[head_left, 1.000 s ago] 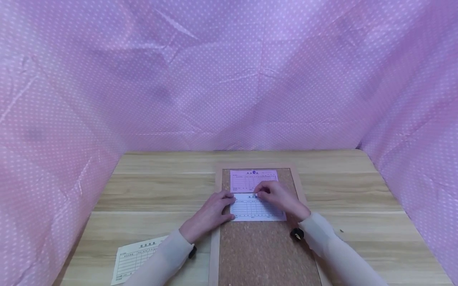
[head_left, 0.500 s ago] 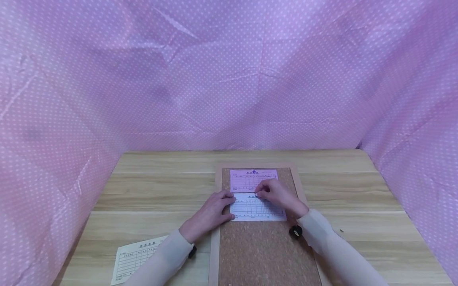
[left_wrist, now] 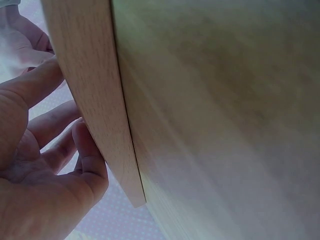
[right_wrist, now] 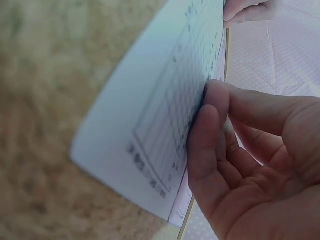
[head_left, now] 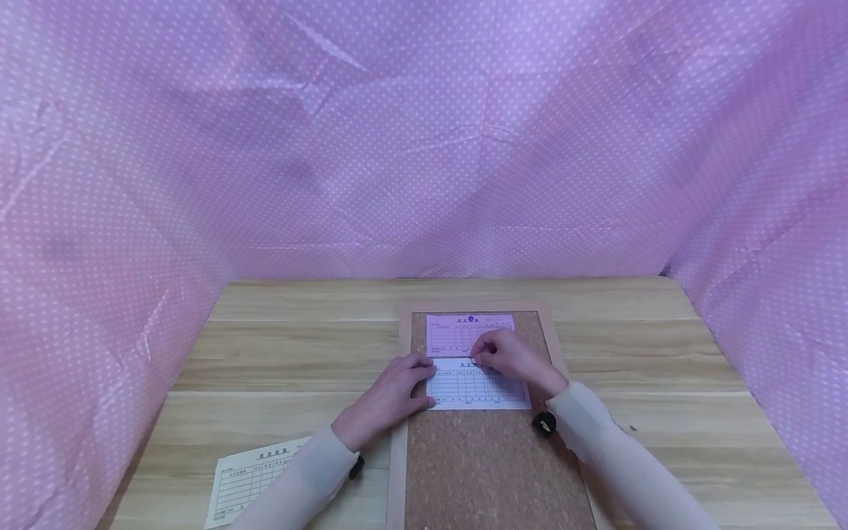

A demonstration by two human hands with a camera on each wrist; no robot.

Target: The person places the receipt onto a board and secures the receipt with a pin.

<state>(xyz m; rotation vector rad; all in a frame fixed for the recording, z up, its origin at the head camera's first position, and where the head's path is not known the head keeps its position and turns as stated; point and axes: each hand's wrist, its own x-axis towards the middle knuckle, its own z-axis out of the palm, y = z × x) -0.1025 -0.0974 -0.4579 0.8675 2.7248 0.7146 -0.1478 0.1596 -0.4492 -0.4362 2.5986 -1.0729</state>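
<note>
A white receipt slip (head_left: 457, 386) lies on the cork board (head_left: 490, 471), just below a pink receipt slip (head_left: 444, 336) that has a purple push pin (head_left: 471, 319) at its top edge. My left hand (head_left: 392, 390) rests at the white slip's left edge, fingers spread over the board's frame. Near the top middle of that slip, my right hand (head_left: 510, 357) pinches a small pin-like thing, mostly hidden by thumb and forefinger. In the right wrist view, the right hand's fingertips (right_wrist: 215, 95) are right at the paper, whose near corner lifts off the cork.
A cream receipt slip (head_left: 248, 475) lies on the wooden table (head_left: 298, 353) at the lower left, partly under the left sleeve. The board has a raised wooden frame (left_wrist: 95, 85). A pink dotted cloth (head_left: 424, 147) hangs behind and on both sides.
My right wrist and forearm have shifted slightly up and to the left, while the pinching fingertips stay near the white slip's top edge. The left hand and the slips have not moved.
</note>
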